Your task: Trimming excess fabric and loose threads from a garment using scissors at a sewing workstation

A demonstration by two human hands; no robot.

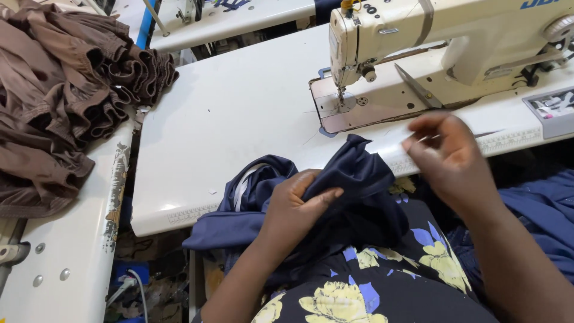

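Cream sewing machine (pixel 454 42) stands at the far right of the white bench (pixel 239 119). Scissors (pixel 417 87) lie on the machine bed. Heap of brown garments (pixel 66 90) covers the adjoining bench at left. Small tray of bits (pixel 553 107) is set near the right edge.

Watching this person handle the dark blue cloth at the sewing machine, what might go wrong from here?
The navy fabric is bunched in the left hand and hangs over the table edge, so it might slide down. The right hand is blurred in motion near the scissors and could knock them. The brown garment pile overhangs its table and could tumble.
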